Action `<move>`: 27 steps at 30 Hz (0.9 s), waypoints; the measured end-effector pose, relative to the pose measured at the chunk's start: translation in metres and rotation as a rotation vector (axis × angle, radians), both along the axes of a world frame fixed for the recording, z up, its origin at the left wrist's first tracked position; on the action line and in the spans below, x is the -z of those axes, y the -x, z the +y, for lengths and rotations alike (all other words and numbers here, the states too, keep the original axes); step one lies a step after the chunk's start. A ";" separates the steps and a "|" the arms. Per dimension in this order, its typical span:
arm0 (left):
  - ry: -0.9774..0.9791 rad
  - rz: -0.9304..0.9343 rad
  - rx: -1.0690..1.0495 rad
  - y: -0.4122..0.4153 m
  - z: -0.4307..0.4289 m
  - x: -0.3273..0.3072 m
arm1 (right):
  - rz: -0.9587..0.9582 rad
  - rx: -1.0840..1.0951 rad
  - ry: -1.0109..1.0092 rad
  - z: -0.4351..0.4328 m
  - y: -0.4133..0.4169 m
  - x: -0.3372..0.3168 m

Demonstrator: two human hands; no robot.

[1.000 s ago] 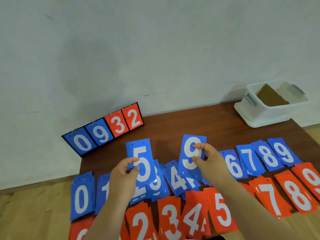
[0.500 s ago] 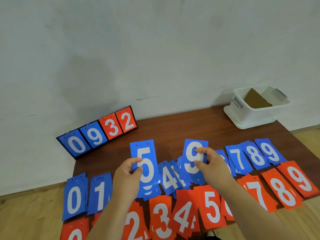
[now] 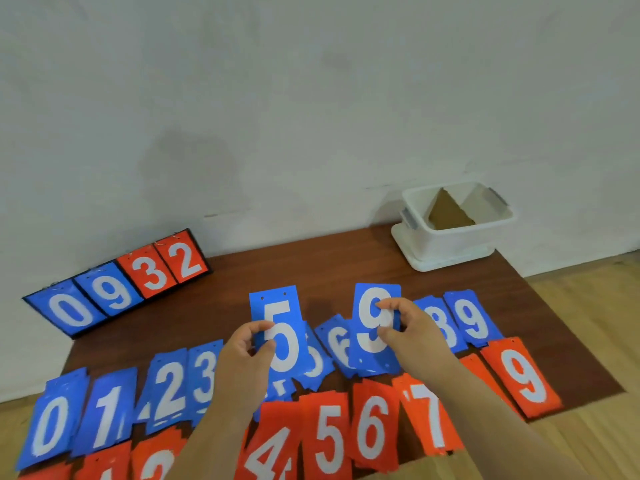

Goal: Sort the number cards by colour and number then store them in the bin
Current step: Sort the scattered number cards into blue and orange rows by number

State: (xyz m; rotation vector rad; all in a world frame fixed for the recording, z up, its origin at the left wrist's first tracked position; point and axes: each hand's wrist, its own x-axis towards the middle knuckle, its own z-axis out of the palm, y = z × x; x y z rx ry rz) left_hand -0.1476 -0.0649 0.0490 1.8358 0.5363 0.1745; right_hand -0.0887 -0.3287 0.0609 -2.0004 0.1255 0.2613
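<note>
Blue cards, red cards, white bin

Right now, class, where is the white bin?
In the head view the white bin stands at the far right corner of the table, against the wall, beyond the blue 9 card ending the blue row.

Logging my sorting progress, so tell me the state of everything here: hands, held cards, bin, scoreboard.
left hand, pinching the blue 5 card
right hand, pinching the blue 9 card
bin, open, no number cards visible inside
scoreboard, standing, showing 0932
card rows, lying on the table, unbinned
</note>
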 end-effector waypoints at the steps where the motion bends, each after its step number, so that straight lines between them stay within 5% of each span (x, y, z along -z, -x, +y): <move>1: -0.002 0.005 -0.002 -0.002 -0.015 0.003 | 0.008 0.001 0.002 -0.015 -0.003 0.001; 20: -0.030 0.184 0.311 -0.072 -0.118 0.035 | 0.196 0.368 0.076 -0.153 0.004 0.047; 27: -0.096 0.324 0.169 -0.087 -0.140 0.063 | 0.292 0.278 0.177 -0.219 -0.089 0.086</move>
